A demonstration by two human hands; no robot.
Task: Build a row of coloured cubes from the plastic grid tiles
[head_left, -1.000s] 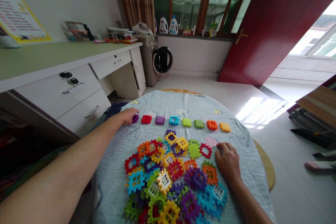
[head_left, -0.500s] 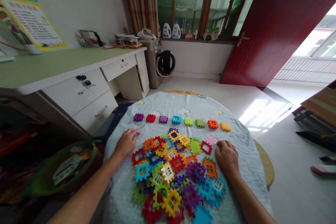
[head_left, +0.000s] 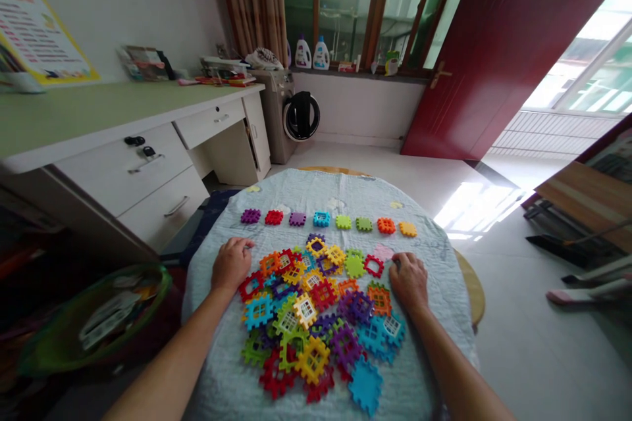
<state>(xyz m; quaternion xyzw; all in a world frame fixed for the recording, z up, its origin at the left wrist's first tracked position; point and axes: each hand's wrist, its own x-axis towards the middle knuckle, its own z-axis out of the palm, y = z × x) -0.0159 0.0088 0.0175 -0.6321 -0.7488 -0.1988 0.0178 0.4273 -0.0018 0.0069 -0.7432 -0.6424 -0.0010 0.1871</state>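
A heap of several coloured plastic interlocking tiles [head_left: 316, 316] lies on a round table under a pale blue cloth [head_left: 439, 263]. Behind the heap, a row of several small coloured tiles [head_left: 326, 220] runs left to right. My left hand [head_left: 231, 264] rests palm down at the heap's left edge, fingers loosely curled beside an orange tile [head_left: 269, 263]. My right hand [head_left: 409, 279] rests at the heap's right edge, fingers bent, next to a red frame tile [head_left: 374, 266]. Neither hand visibly holds a tile.
A white desk with drawers [head_left: 148, 164] stands at the left. A green basket [head_left: 93, 322] sits low at the left. A washing machine [head_left: 291, 115] and a red door [head_left: 494, 46] are at the back. A wooden bench [head_left: 582, 197] is at the right.
My left hand drew back from the purple tile at the row's left end to the heap's left edge. The right hand stayed put. The view shifted slightly.
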